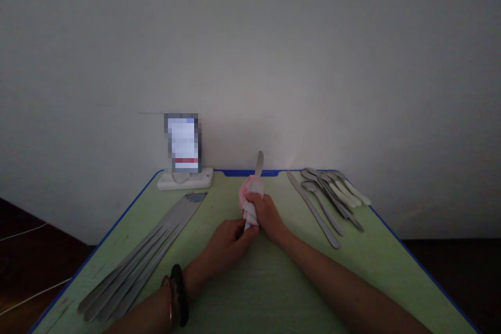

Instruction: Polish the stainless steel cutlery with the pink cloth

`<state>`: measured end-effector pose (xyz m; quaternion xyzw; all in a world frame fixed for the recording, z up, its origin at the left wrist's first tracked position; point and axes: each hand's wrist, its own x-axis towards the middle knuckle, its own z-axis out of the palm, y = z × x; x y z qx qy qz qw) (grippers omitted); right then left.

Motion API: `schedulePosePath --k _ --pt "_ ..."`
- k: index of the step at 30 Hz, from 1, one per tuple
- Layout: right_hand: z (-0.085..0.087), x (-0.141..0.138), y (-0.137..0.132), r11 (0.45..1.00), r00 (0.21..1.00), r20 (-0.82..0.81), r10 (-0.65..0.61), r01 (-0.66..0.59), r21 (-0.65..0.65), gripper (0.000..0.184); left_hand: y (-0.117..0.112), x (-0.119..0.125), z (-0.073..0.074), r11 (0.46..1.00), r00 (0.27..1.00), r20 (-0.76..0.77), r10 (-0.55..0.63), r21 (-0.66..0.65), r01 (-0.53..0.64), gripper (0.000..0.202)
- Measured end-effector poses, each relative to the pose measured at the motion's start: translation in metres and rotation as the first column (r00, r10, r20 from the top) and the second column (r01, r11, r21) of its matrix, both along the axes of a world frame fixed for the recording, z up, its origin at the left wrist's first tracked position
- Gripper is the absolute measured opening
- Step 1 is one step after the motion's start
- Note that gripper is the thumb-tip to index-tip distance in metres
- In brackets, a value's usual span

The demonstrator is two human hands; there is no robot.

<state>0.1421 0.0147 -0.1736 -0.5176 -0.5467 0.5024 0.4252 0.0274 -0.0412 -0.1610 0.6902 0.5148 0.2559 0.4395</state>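
Observation:
A table knife [259,163] points away from me above the middle of the table, its blade tip rising out of a pink and white cloth [250,190]. My right hand [266,215] is closed round the cloth and the knife inside it, thumb on top. Lower down, my left hand [231,240] pinches the handle end of the knife near the cloth's lower edge. Most of the knife between the two hands is hidden by cloth and fingers.
Several table knives [141,255] lie side by side at left. At right are a single knife [313,209], a spoon [323,206] and a pile of cutlery [340,188], some white-handled. A phone [182,143] stands on a white base [186,180] near the wall.

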Motion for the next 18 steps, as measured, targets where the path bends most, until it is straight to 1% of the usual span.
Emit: schedulePosePath --k 2,3,7,9,13,15,18 --pt "-0.001 0.000 0.000 1.000 1.000 -0.011 -0.016 0.016 -0.022 0.030 0.000 0.000 0.000 1.000 0.999 -0.031 -0.008 0.015 0.009 0.037" --pt "-0.001 0.000 0.001 0.999 1.000 -0.019 -0.022 0.022 -0.035 0.030 0.000 -0.001 -0.001 1.000 1.000 -0.022 -0.007 0.018 0.007 0.037" --pt "0.002 0.002 0.003 0.998 1.000 -0.009 0.023 -0.023 -0.052 0.032 0.002 -0.002 -0.007 1.000 0.998 0.059 0.007 0.006 -0.007 0.037" --pt "0.002 0.003 0.003 0.998 0.999 0.010 0.043 -0.043 -0.039 0.033 0.003 -0.002 -0.008 1.000 0.998 0.058 0.020 0.006 -0.021 0.037" --pt "0.001 0.003 0.003 0.999 0.998 0.041 0.041 -0.040 -0.011 0.035 0.000 0.005 -0.005 0.990 0.991 0.008 0.131 0.042 -0.131 0.030" --pt "0.000 0.003 0.002 0.999 0.997 0.055 0.044 -0.045 0.010 0.034 -0.003 0.009 -0.005 0.983 0.982 -0.054 0.180 0.058 -0.177 0.026" --pt "-0.001 0.004 0.001 0.996 0.995 0.069 0.079 -0.082 0.034 0.034 -0.004 0.011 -0.006 0.982 0.971 -0.157 0.181 0.083 -0.170 0.025"
